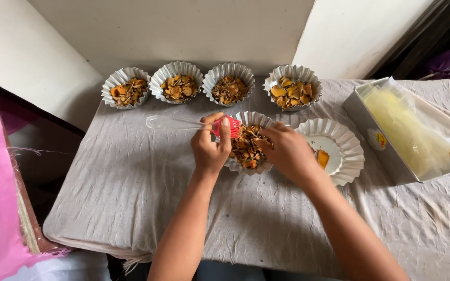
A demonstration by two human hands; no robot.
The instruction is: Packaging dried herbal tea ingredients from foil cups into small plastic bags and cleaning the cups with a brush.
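The right hand [287, 152] covers the near right rim of the filled fluted cup [246, 148], and its fingertips are buried among the dried slices, so what they pinch cannot be told. The left hand [212, 145] hides the neck of the brush [183, 124]; only part of its red head shows beside the thumb. Behind the right fingers, a sixth cup [334, 148] is partly covered by the wrist. Both forearms run off the bottom edge. The tin [376, 132] to the right holds something pale under blurring plastic wrap; its contents cannot be identified.
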